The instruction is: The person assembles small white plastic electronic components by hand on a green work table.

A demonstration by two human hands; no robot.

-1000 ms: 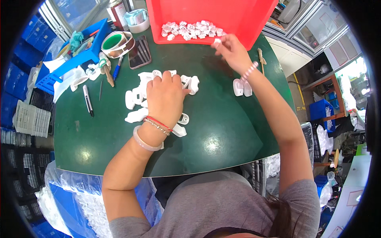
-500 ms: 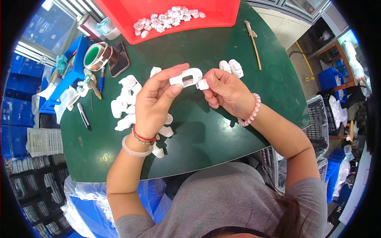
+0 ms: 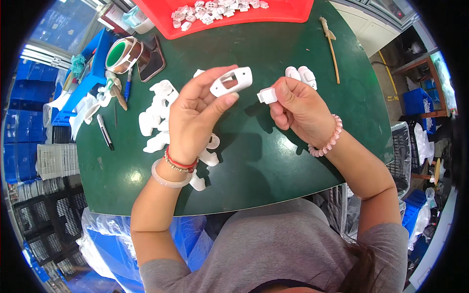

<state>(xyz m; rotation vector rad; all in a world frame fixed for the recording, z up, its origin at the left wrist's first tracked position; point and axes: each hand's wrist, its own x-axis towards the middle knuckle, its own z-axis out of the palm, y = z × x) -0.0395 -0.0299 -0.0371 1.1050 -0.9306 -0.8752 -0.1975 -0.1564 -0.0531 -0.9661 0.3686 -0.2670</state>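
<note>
Between the thumb and fingers of my left hand (image 3: 195,110) is a white plastic housing (image 3: 245,76) with a long opening through it. My right hand (image 3: 304,111) pinches a small white plastic block (image 3: 266,95), held a short way to the right of the housing and apart from it. Several loose white plastic shells (image 3: 156,117) lie on the green table (image 3: 254,166) beside and partly behind my left hand and wrist. Just beyond my right hand lie two white rounded pieces (image 3: 307,76), partly covered by my fingers.
A red bin (image 3: 234,25) at the far edge holds many small white parts. At the left are a phone (image 3: 151,61), a tape roll (image 3: 124,54), a blue tray (image 3: 80,97), a blue pen (image 3: 128,84) and a black-and-white pen (image 3: 104,133). A wooden stick (image 3: 332,53) lies far right.
My hands have moved apart, taking the small block away from the housing's end. The housing has turned in my left hand. The whole view has shifted slightly.
</note>
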